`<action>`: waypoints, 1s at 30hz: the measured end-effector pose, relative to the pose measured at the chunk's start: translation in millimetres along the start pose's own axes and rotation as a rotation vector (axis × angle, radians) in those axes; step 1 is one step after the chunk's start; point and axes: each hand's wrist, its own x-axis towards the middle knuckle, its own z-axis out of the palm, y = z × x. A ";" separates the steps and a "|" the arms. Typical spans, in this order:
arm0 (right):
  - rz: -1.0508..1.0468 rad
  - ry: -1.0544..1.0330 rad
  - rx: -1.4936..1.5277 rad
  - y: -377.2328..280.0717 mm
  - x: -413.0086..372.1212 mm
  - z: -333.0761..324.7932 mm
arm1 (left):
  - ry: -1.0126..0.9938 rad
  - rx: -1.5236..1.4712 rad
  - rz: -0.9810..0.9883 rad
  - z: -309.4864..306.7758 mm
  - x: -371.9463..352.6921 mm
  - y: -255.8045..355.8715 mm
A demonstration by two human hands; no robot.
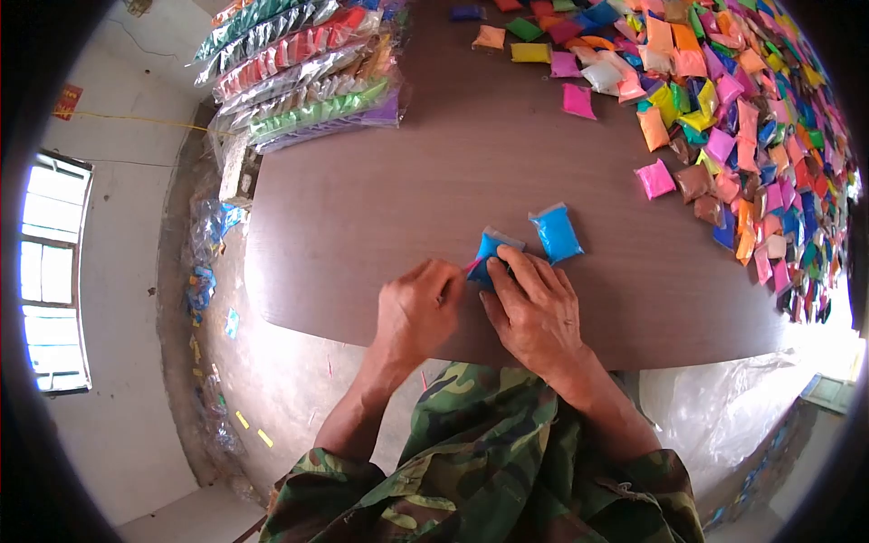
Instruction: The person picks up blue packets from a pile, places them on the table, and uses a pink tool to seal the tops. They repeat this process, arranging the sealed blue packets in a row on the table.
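Note:
My left hand (421,303) is closed in a pinch at the left side of a small blue packet (487,246). A thin pink strip (473,264) runs from the packet's left edge toward its fingertips; the fingers hide the rest of the strip. My right hand (539,312) holds the same packet against the table, with its fingers over the lower right part. Just behind the right hand lies a second blue packet (558,233) with a clear edge, flat on the table and untouched.
The brown table (380,199) has a large heap of small coloured packets (747,136) along its right side. A single pink packet (654,180) lies at the heap's near edge. Stacked clear bags of coloured packets (308,77) stand at the back left. Scraps litter the floor (299,389).

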 end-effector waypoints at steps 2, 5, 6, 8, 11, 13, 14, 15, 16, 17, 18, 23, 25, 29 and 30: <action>0.012 -0.012 0.016 -2.9 1.4 -0.8 | 0.021 0.019 0.013 4.5 -4.5 -6.5; 0.021 -0.033 0.030 -3.8 3.8 -3.7 | 0.066 0.099 -0.009 -1.0 -4.4 -19.5; 0.022 -0.038 0.035 -3.2 3.9 -4.7 | 0.062 0.047 -0.004 -1.4 -5.7 -15.0; 0.020 -0.040 0.044 -3.7 4.0 -4.5 | 0.059 -0.050 0.000 -1.6 -11.5 -5.0; 0.027 -0.022 0.044 -4.6 3.0 -3.1 | 0.042 0.032 0.005 2.8 -14.7 -3.6; 0.032 -0.006 0.029 -3.9 2.0 -2.1 | 0.102 0.166 0.049 10.6 -14.9 -22.2; 0.037 0.007 0.021 -3.9 1.0 -0.9 | 0.108 0.132 -0.001 8.9 -15.0 -30.2; 0.039 0.019 0.015 -4.3 0.1 1.4 | 0.115 0.101 -0.054 5.0 -14.2 -35.9; 0.038 0.034 0.011 -3.7 0.0 4.0 | 0.126 0.072 -0.106 1.6 -12.4 -40.6; 0.026 0.039 -0.009 -2.9 -0.5 6.2 | 0.161 0.011 -0.083 -0.9 -10.9 -43.7; 0.016 0.045 -0.031 -1.8 1.1 9.0 | 0.175 -0.007 -0.111 -1.9 -10.4 -44.5; 0.030 0.051 -0.099 6.8 25.7 14.8 | 0.260 -0.071 -0.161 5.0 -8.9 -47.8; -0.009 0.076 -0.081 13.4 32.4 10.8 | 0.263 -0.047 -0.141 2.6 -9.5 -44.2; -0.051 0.075 -0.106 29.1 22.6 -1.7 | 0.294 -0.027 -0.085 6.0 -12.1 -50.7; -0.054 0.076 -0.122 30.6 19.5 -3.0 | 0.297 -0.024 -0.081 6.6 -11.7 -51.5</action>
